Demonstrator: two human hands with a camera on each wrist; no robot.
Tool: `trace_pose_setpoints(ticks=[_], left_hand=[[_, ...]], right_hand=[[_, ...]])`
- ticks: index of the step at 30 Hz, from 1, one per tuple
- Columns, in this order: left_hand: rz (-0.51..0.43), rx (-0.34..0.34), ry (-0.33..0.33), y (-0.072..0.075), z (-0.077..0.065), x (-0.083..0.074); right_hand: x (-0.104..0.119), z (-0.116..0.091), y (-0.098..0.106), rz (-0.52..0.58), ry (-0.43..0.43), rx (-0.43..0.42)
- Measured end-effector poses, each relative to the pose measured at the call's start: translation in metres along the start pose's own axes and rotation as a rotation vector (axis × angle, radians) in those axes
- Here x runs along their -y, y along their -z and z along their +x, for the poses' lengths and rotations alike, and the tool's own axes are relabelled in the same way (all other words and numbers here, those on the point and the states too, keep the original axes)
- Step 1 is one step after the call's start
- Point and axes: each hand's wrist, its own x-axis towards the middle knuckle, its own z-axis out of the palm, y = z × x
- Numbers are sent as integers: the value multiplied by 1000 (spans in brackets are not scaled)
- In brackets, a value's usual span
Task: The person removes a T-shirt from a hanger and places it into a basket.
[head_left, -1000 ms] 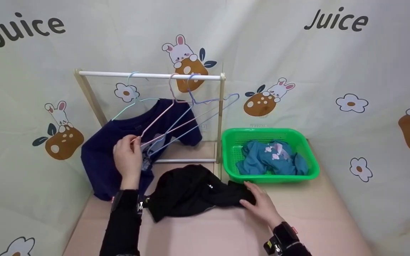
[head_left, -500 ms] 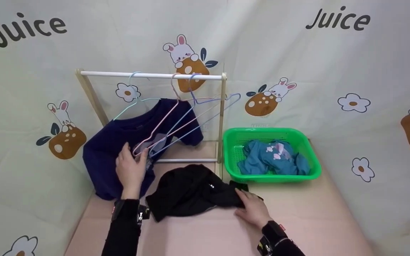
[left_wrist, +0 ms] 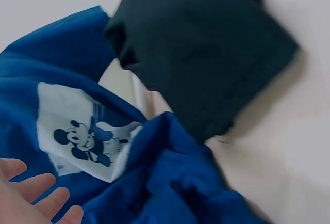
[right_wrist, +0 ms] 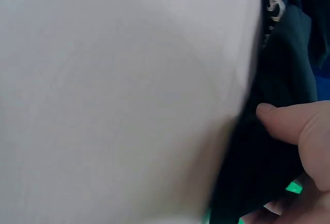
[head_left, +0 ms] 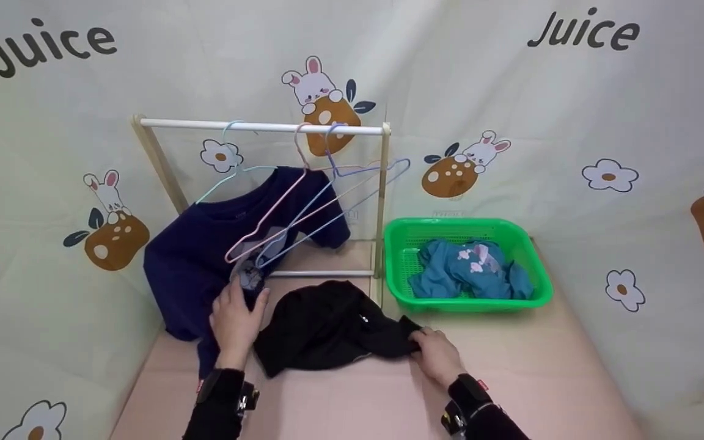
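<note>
On the table lies a crumpled black garment [head_left: 333, 330] with a small white mark. My right hand [head_left: 437, 354] pinches its right end between thumb and fingers; the cloth also shows in the right wrist view [right_wrist: 258, 146]. A navy T-shirt [head_left: 187, 263] with a cartoon mouse print hangs on a mint-green hanger [head_left: 217, 186] at the rack's left. My left hand [head_left: 236, 321] is in front of the shirt's lower part, left of the black garment. Its fingers [left_wrist: 36, 188] are spread in the left wrist view, with nothing held.
A pink hanger [head_left: 275, 205] and a blue hanger [head_left: 312, 214] hang without clothes from the rack's white bar [head_left: 199, 124]. Right of the rack stands a green basket [head_left: 541, 278] with a teal garment [head_left: 450, 278] inside. Printed cloth walls [head_left: 572, 110] enclose the table [head_left: 352, 403].
My left hand has left the pink hanger and moved down beside the black garment. My right hand has shifted left and now pinches the garment's end. The pink hanger has settled back slightly.
</note>
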Motion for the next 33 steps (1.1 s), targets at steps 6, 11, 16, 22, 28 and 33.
trace_pose_setpoints(ticks=[6,11,16,22,28,33], left_hand=[[29,32,-9,5,-7,10],[46,50,-21,11,-8,14],[46,45,-33,14,-9,13],[34,43,-44,17,-13,13],[69,37,-57,20,-12,15],[97,34,-87,23,-12,16]], right_hand=[[1,4,14,338,13,89],[12,15,24,727,-131,110],[35,32,45,1016,-212,79],[40,52,61,1305,-191,38],[43,66,83,1405,-15,-21],[40,78,108,1386,73,-92]])
